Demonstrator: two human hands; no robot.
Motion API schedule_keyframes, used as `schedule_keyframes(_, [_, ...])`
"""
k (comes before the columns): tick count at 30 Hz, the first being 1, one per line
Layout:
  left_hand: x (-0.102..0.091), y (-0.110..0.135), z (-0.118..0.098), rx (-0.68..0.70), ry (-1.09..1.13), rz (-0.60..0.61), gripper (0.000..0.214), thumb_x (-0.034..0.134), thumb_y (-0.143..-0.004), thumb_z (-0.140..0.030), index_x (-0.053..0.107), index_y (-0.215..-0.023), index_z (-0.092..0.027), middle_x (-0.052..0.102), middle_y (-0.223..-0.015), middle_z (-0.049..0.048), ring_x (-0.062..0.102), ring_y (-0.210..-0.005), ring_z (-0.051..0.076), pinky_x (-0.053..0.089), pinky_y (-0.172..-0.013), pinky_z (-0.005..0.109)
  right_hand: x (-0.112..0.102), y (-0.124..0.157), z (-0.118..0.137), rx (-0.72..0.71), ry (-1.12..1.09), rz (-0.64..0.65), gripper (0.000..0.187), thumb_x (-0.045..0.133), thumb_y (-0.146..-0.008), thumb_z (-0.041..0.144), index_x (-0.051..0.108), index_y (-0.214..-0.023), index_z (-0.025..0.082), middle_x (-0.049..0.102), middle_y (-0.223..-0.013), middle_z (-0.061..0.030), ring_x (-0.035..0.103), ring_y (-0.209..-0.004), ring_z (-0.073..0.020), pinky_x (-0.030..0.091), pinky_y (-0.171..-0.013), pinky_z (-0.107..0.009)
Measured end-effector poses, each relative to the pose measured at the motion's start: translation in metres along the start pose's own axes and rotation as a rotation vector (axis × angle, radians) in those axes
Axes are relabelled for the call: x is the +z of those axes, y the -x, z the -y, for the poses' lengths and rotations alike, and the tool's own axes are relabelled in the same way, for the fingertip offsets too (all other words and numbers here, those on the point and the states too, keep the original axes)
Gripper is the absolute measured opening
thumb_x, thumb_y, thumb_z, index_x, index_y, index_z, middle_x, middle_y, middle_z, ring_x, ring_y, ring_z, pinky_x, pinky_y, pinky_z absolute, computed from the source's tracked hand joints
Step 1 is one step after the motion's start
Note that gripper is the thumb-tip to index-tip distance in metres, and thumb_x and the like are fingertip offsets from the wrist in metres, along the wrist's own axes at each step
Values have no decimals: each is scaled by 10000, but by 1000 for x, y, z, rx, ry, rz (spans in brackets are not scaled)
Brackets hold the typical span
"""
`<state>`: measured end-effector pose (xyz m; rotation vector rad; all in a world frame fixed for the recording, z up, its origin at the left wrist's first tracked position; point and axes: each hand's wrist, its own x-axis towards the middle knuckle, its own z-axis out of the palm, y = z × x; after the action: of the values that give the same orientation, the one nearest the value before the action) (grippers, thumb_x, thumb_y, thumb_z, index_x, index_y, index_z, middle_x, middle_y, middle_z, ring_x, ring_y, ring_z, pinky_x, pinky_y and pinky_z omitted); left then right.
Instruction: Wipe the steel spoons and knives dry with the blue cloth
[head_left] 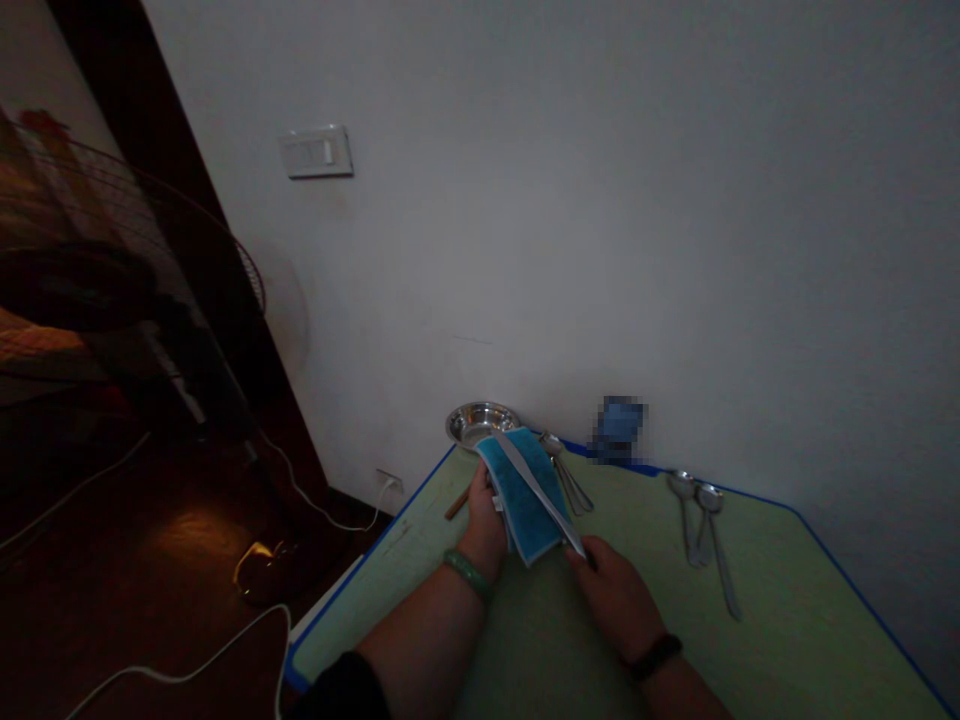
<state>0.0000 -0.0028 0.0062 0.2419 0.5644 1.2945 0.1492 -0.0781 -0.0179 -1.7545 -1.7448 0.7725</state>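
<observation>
A folded blue cloth with a grey trim strip (523, 495) hangs over the near part of the green table. My left hand (480, 520) grips its left edge. My right hand (611, 600) pinches its lower corner at the end of the strip. Partly behind the cloth lie a steel bowl (481, 424) and a piece of metal cutlery (568, 478). A small wooden stick (457, 503) lies just left of my left hand. To the right of my right hand rest a pair of steel spoons (697, 525).
The green table (772, 610) has a blue edge and meets a white wall. A blurred blue object (619, 430) stands at its back edge. On the left stand a floor fan (135, 270) and a wall socket (390, 482), with a white cable (187, 677) on the dark floor.
</observation>
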Motion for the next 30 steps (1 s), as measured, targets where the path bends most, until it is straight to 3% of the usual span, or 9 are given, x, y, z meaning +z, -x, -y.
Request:
schedule_keyframes(8, [3, 4, -1, 0, -4, 2, 350, 460, -742, -418, 572, -533, -161, 544, -394, -2, 511, -348, 136, 469, -523, 287, 1, -2, 0, -1, 40, -10, 300, 336, -801, 418, 549, -808, 206, 627, -776, -30, 563, -707, -152, 356, -604, -230])
schedule_keyframes(14, [3, 2, 0, 18, 14, 40, 294, 489, -715, -411, 577, -581, -165, 606, -515, 15, 597, -509, 180, 481, -665, 347, 1, -2, 0, -20, 50, 15, 334, 328, -800, 435, 571, -845, 211, 640, -816, -37, 565, -731, -153, 362, -623, -227])
schedule_keyframes(22, [2, -1, 0, -27, 7, 86, 297, 480, -703, -438, 594, -622, -176, 643, -601, 41, 624, -625, 226, 465, -733, 406, 0, -1, 0, -24, 62, 30, 344, 333, -796, 442, 579, -887, 220, 649, -846, -32, 572, -756, -153, 371, -644, -224])
schedule_keyframes(30, [2, -1, -1, -44, 17, 55, 318, 464, -717, -444, 596, -627, -169, 625, -547, 30, 615, -560, 207, 479, -704, 379, 0, -1, -1, -29, 65, 41, 342, 333, -800, 442, 578, -873, 215, 653, -868, -32, 578, -769, -151, 378, -648, -220])
